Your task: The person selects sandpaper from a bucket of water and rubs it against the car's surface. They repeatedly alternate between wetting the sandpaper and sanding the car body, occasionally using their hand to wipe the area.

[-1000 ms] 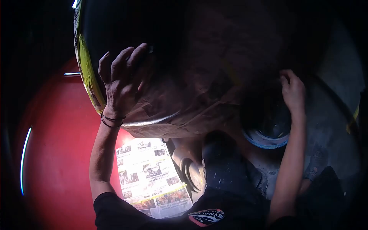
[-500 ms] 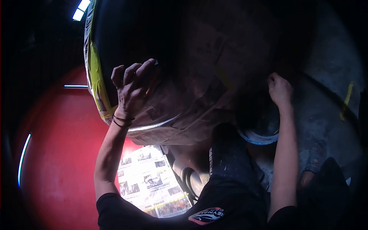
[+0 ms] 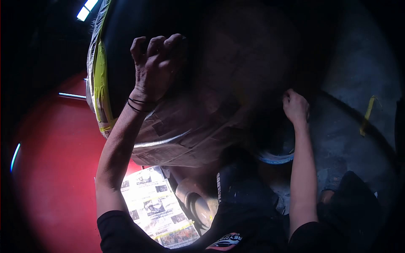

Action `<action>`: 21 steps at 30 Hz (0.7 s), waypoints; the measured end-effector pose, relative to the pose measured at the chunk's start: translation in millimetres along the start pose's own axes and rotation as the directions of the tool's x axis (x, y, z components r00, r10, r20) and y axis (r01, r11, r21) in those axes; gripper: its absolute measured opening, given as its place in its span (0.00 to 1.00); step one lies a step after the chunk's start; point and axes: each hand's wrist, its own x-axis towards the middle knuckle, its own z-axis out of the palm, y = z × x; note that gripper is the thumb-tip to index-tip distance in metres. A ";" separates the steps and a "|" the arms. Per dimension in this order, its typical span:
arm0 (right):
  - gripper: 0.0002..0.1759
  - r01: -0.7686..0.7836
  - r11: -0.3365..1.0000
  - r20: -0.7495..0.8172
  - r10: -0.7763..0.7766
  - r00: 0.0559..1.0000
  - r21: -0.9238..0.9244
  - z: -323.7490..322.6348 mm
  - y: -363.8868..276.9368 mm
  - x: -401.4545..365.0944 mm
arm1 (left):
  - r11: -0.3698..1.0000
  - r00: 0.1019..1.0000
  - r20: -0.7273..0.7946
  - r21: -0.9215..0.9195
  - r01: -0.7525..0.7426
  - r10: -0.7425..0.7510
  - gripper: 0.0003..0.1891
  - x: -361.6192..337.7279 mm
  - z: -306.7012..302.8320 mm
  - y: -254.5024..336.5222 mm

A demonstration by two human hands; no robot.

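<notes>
My left hand (image 3: pixel 157 67) is raised in front of a dark, shadowed panel, its fingers bent and the thumb side in darkness. It looks closed, and whatever is in it, if anything, is hidden. Newspaper masking (image 3: pixel 181 145) covers the curved body below that hand. Yellow tape (image 3: pixel 100 80) and clear film run down the edge to its left. Further right, my right hand (image 3: pixel 296 106) is curled into a loose fist beside the dark shape, with any held thing out of sight.
A glossy red panel (image 3: pixel 63 168) fills the left side. Brightly lit newspaper (image 3: pixel 156 202) lies at lower left. A blue-edged wheel rim (image 3: pixel 276 159) shows near my right forearm. A yellow tape strip (image 3: pixel 368 116) is on the grey floor. My knees are below.
My left hand has moved up, still with bent fingers. My right hand has shifted left and slightly down in view. The whole scene has slid a little left.
</notes>
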 end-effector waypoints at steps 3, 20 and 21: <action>0.12 -0.024 0.999 -0.026 0.024 0.999 -0.023 -0.9 -4.3 -1.1 | 0.994 1.000 0.002 0.104 -0.014 0.014 0.18 -6.1 0.3 3.5; 0.11 0.058 0.998 -0.141 -0.058 0.988 -0.006 7.7 -0.8 -2.5 | 0.999 0.997 0.078 -0.046 0.000 0.004 0.23 -17.3 -4.6 6.9; 0.11 0.057 0.998 -0.151 -0.057 0.987 -0.006 8.4 1.9 -1.8 | 0.999 0.998 0.060 -0.043 0.007 -0.005 0.23 -5.5 2.6 4.8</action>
